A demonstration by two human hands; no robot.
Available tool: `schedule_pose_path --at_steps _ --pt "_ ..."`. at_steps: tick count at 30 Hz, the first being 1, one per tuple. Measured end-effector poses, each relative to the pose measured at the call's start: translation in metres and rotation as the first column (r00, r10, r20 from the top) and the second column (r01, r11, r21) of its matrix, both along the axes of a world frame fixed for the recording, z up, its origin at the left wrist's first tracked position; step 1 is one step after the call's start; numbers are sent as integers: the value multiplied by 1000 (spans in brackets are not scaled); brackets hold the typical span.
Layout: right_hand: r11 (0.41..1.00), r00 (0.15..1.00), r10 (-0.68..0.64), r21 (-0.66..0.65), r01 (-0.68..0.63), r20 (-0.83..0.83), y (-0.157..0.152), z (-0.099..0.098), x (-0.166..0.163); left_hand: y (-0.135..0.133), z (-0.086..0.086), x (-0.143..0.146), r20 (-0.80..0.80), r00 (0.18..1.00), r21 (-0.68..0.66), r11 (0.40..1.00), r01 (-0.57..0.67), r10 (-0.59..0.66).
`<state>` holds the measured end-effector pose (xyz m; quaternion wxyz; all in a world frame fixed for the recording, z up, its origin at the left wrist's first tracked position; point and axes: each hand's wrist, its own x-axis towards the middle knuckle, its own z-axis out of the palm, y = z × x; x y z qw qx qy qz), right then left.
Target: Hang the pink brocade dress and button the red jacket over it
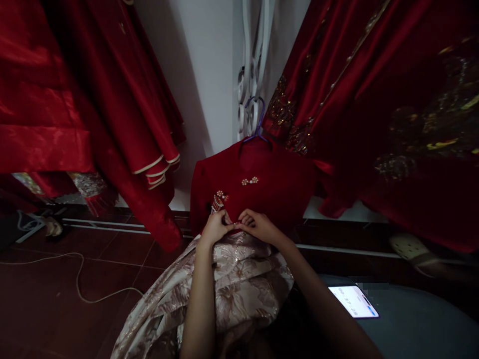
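Our left hand point(215, 229) and right hand point(259, 227) are meeting at the waist, each pinching with thumb and forefinger what is looking like a beaded trim point(237, 225), though the fingers are partly hiding it. This trim is sitting between the red top point(279, 187) and the pale skirt point(239, 284); we are not managing to tell whether those two are sewn together. The top is hanging from a hanger point(257, 130), and the skirt is spreading toward us in folds.

We are judging the trim to be light, its beads hard and slick, probably apt to roll under a fingertip, its threads easy to snap. The top is looking soft and matte, so it should be offering decent friction; the skirt is looking stiffer and shinier, likely more slippery. For a hold, we are favouring the cloth right beside the beads, pinching lightly from both sides. We are treating the tasselled brooch point(219, 200), near the left hand, and the clasp point(250, 181) above as fragile, poor places for pulling.
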<state>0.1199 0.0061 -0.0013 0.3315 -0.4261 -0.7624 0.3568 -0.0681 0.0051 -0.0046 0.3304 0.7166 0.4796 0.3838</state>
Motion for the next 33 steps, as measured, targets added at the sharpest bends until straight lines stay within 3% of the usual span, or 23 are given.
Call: schedule_pose_path --at_steps 11,15,19,24,28,33 --pt "1000 999 -29 -11 29 21 0 2 -2 2 -5 0 95 995 -53 998 19 -14" --pt "995 999 43 -87 -42 16 -3 15 7 -1 -2 3 269 963 -132 990 58 -21" --pt "935 963 269 -244 -257 15 -12 39 22 2 3 12 576 808 -210 978 2 122" --pt "915 957 287 -305 -263 35 -18 54 28 14 4 23 814 523 -319 947 41 252" --pt "922 960 276 -291 -254 37 -16 51 26 19 3 26 850 458 -322 945 61 260" --pt "928 964 267 -273 -253 14 -14 46 24 23 3 26 840 451 -353 935 32 302"
